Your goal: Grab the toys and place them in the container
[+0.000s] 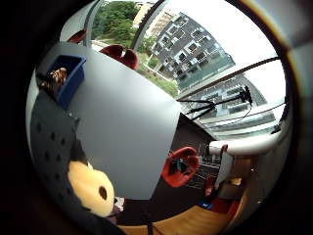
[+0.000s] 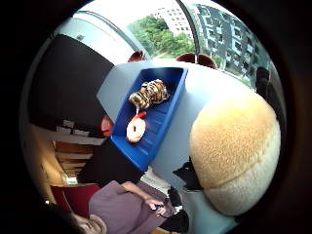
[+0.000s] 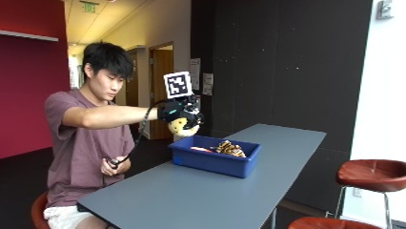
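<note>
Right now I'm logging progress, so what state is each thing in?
right hand: raised above the container's near end, gripping the plush toy.
plush toy: held in the air, not yet in.
blue container: upright on the table, open-topped.
tiger toy: lying inside the container.
doughnut toy: lying inside too.

Three cameras: one beside the worktop, two riding the raised gloved hand.

From the outside view we look along the grey worktop [image 3: 209, 191] from its near end, with the seated person at left and the blue container [image 3: 214, 156] mid-distance. Our two palm views look down from the right hand [image 3: 179, 114] above the container's left end: the thumb-side one sees the container [image 2: 161, 122] close below, the little-finger one looks across the worktop [image 1: 127, 122] toward the windows. All three share container and worktop.
</note>
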A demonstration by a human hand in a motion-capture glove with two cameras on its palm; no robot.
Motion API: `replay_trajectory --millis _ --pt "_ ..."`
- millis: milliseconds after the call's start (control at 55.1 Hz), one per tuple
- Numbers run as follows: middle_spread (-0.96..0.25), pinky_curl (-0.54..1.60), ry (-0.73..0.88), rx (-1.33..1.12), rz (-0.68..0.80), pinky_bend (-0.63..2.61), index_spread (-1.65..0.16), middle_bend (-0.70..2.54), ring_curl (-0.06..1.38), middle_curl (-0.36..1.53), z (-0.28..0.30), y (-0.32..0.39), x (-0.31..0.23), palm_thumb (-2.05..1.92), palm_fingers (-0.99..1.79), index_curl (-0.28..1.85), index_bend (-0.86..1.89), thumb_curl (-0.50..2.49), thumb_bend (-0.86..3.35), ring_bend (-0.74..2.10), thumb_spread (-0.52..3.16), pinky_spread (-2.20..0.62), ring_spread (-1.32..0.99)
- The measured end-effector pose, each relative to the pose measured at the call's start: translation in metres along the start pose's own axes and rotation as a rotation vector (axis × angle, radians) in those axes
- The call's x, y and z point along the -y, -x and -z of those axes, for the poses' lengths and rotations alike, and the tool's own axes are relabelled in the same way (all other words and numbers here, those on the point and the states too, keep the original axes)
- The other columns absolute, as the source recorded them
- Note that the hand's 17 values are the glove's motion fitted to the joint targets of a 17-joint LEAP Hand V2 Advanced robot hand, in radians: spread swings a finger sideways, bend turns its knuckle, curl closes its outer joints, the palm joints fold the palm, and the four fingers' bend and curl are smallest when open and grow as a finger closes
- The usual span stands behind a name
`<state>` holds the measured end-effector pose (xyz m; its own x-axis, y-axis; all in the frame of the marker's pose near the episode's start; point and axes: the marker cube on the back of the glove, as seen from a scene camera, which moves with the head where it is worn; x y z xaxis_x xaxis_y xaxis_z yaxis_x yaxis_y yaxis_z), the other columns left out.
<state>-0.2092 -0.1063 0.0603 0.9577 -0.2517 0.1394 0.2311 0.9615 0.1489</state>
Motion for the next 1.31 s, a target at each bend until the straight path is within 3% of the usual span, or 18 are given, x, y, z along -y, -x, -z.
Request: replay_trajectory --millis 182,290,345,417,508,617,672,708,726,744,781,799,817,980,1053,1234,1307 --pt "-0.19 0.58 -0.013 -0.015 0.117 1.14 -0.35 1.18 0.73 0.79 0.009 0.092 0.028 0.58 0.98 0.79 0.84 0.92 -0.01 1.39 0.53 -0.31 -0.33" --pt "-0.18 0.58 -0.018 -0.044 0.478 1.14 -0.36 1.18 0.72 0.80 0.004 0.127 0.031 0.58 0.96 0.83 0.82 0.95 -0.01 1.41 0.52 -0.31 -0.33" --pt "-0.18 0.59 -0.015 -0.041 0.426 1.15 -0.36 1.18 0.72 0.81 0.001 0.155 0.037 0.58 0.95 0.86 0.81 0.96 -0.01 1.41 0.52 -0.31 -0.33" --pt "-0.19 0.59 -0.012 -0.088 0.172 1.15 -0.37 1.17 0.71 0.80 -0.005 0.180 0.052 0.58 0.93 0.89 0.79 0.98 -0.01 1.42 0.51 -0.31 -0.32" --pt "-0.20 0.59 0.028 -0.055 0.433 1.16 -0.37 1.16 0.71 0.80 -0.012 0.208 0.046 0.58 0.92 0.92 0.76 1.00 -0.01 1.42 0.50 -0.31 -0.32" --pt "-0.22 0.59 0.111 -0.028 0.422 1.17 -0.37 1.10 0.69 0.79 -0.023 0.224 0.046 0.58 0.82 0.95 0.67 1.01 -0.01 1.42 0.51 -0.31 -0.31" --pt "-0.25 0.59 0.262 -0.072 0.412 1.18 -0.37 1.02 0.68 0.76 -0.035 0.226 0.042 0.56 0.67 0.94 0.55 1.00 -0.02 1.42 0.54 -0.31 -0.31" --pt "-0.26 0.59 0.405 -0.099 0.416 1.20 -0.34 0.86 0.68 0.72 -0.043 0.225 0.038 0.43 0.35 0.92 0.42 0.95 -0.08 1.41 0.71 -0.29 -0.30" --pt "-0.24 0.61 0.477 -0.108 0.414 1.23 -0.33 0.73 0.66 0.68 -0.046 0.225 0.036 0.32 -0.01 0.89 0.30 0.90 -0.12 1.33 0.79 -0.26 -0.28" --pt "-0.26 0.62 0.544 -0.117 0.406 1.23 -0.33 0.85 0.70 0.72 -0.050 0.225 0.034 0.38 0.34 0.94 0.40 0.92 -0.05 1.43 0.79 -0.28 -0.29" --pt "-0.16 0.61 0.635 -0.126 0.364 1.30 -0.30 0.51 0.60 0.61 -0.056 0.228 0.032 0.11 -0.61 0.80 0.11 0.81 -0.17 1.08 0.89 -0.17 -0.20" --pt "-0.17 0.59 0.658 -0.126 0.335 1.29 -0.30 0.50 0.62 0.60 -0.058 0.231 0.031 0.11 -0.37 0.78 0.11 0.79 -0.12 1.14 0.93 -0.16 -0.19" --pt "-0.12 0.57 0.669 -0.127 0.309 1.28 -0.29 0.42 0.55 0.56 -0.059 0.233 0.031 0.02 -0.67 0.72 0.05 0.75 -0.16 0.91 0.93 -0.13 -0.15" --pt "0.00 0.47 0.528 -0.073 0.337 1.11 -0.23 0.16 0.37 0.44 -0.054 0.213 0.035 -0.08 -0.49 0.46 0.00 0.58 -0.08 0.49 1.04 -0.01 -0.02" --pt "0.02 0.44 0.484 -0.102 0.221 1.04 -0.23 0.12 0.34 0.41 -0.052 0.205 0.038 -0.08 -0.43 0.40 0.02 0.53 -0.07 0.41 1.08 0.01 0.00" --pt "0.03 0.39 0.439 -0.044 0.398 0.92 -0.22 0.10 0.31 0.34 -0.040 0.199 0.026 -0.07 -0.34 0.30 0.06 0.43 -0.06 0.33 1.13 0.03 0.03" --pt "0.03 0.37 0.424 -0.065 0.355 0.89 -0.21 0.10 0.31 0.31 -0.039 0.189 0.026 -0.06 -0.32 0.28 0.07 0.40 -0.06 0.30 1.14 0.04 0.04"
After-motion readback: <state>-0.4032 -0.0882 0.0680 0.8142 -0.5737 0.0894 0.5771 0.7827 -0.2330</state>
